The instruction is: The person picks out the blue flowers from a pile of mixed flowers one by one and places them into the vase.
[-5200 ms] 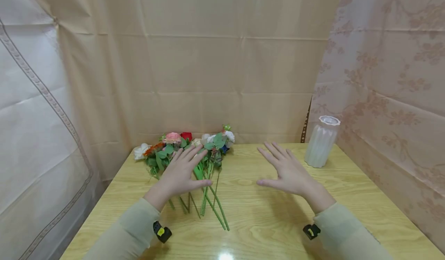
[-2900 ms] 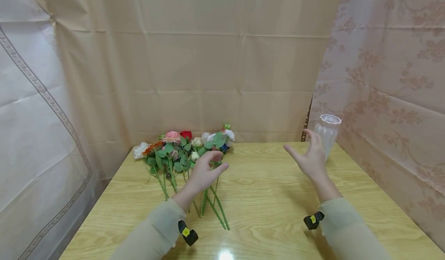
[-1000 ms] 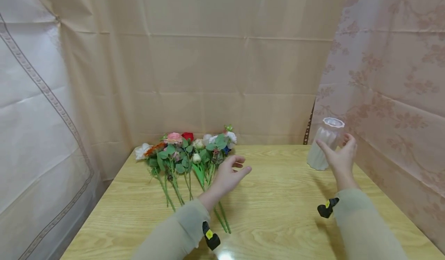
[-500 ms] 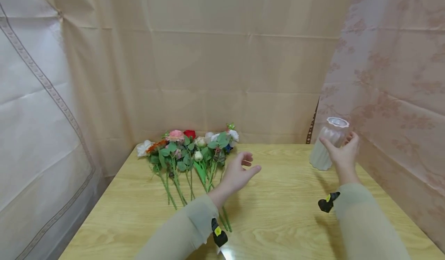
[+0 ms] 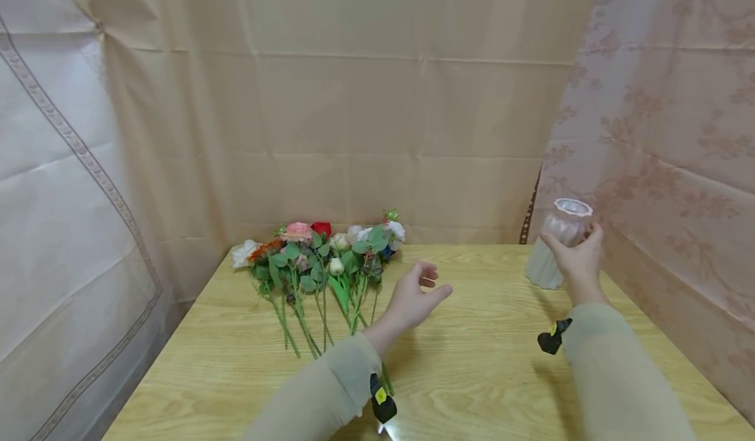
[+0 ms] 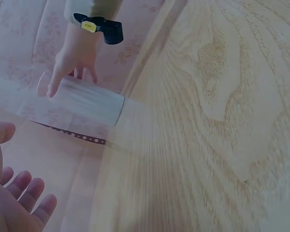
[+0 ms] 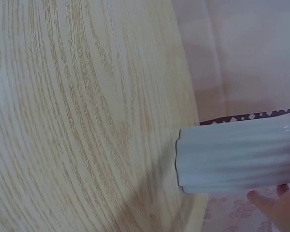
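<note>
A white fluted vase [image 5: 552, 251] stands upright at the back right of the table, its mouth open. My right hand [image 5: 580, 261] grips its upper part, thumb on the near left side and fingers round the right side. In the left wrist view the right hand [image 6: 77, 60] spans the vase [image 6: 89, 101] below its rim. The right wrist view shows the vase's base [image 7: 198, 159] at the tabletop, with fingertips [image 7: 261, 200] against its side. My left hand [image 5: 413, 297] hovers over mid-table, fingers loosely bent, holding nothing.
Several artificial flowers lie at the back left: a pink bloom [image 5: 297, 232], a red rose [image 5: 321, 229], an orange flower [image 5: 265, 249] and white ones. Their green stems [image 5: 303, 326] point toward me, some behind the left forearm. Curtains [image 5: 377, 113] hang behind the wooden table [image 5: 472, 362].
Both hands were spread over the table at first. The right hand has moved right and taken hold of the vase. The left hand has moved right, away from the flowers, its fingers now more bent.
</note>
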